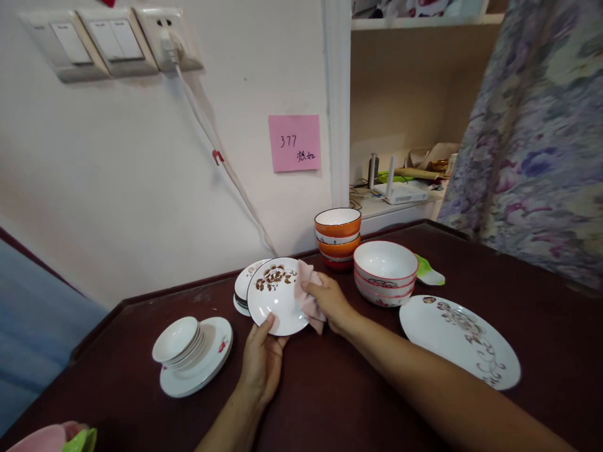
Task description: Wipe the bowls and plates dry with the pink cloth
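A round white plate (281, 304) with a brown flower print is tilted up above the table. My left hand (262, 361) grips its lower edge, thumb on the face and fingers underneath. In my right hand (328, 301) is a bunched pale pink cloth (308, 294), pressed against the plate's right rim. Behind the held plate, partly hidden by it, sits a stack of similar plates (245, 281).
At left, small white bowls (174, 340) stand on stacked plates (219, 351). To the right are orange bowls (337, 229), red-rimmed bowls (385, 270), a green-and-white spoon (428, 271) and an oval platter (459, 339). A pink bowl (42, 439) is at the lower left.
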`<state>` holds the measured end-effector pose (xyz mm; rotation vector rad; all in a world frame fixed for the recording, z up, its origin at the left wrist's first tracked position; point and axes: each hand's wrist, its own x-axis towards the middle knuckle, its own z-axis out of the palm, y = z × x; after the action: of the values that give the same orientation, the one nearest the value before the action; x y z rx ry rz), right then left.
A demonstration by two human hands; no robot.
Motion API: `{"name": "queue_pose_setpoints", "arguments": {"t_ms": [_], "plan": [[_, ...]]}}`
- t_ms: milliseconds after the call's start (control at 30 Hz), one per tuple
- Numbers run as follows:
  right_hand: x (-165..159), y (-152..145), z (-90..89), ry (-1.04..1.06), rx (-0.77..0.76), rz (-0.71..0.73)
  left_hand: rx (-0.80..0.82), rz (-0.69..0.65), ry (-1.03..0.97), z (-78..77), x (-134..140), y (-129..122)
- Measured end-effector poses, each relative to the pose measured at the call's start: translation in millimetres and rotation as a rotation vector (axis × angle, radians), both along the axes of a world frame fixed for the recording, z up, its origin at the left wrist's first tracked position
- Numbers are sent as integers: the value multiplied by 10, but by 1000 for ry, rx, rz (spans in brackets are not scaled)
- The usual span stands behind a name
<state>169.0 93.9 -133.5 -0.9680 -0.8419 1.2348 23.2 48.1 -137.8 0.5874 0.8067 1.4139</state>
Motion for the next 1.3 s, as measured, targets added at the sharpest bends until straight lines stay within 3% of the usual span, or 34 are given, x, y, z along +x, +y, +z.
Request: {"name": "queue_pose_setpoints", "arguments": {"t_ms": [233,433,567,767,1000,1167,1300], "plan": [[191,74,91,-87,65,-1,-60,-68,90,-8,10,-20],[-79,-22,-85,-28,30,-120,-47,26,73,-34,17,-30],[-342,-154,-224,8,-35,-84,-32,95,49,-49,-8,5],[-236,-92,-158,-29,-20,-32,-14,31,25,-2,-7,-6],[86,37,20,-245,10,60,-86,-66,-47,40,-26,-2],[61,-28,36,-494,13,181,-62,40,-50,-4,-24,12],[170,-66,146,-772,-12,286,-35,90,-48,-9,-10,23]]}}
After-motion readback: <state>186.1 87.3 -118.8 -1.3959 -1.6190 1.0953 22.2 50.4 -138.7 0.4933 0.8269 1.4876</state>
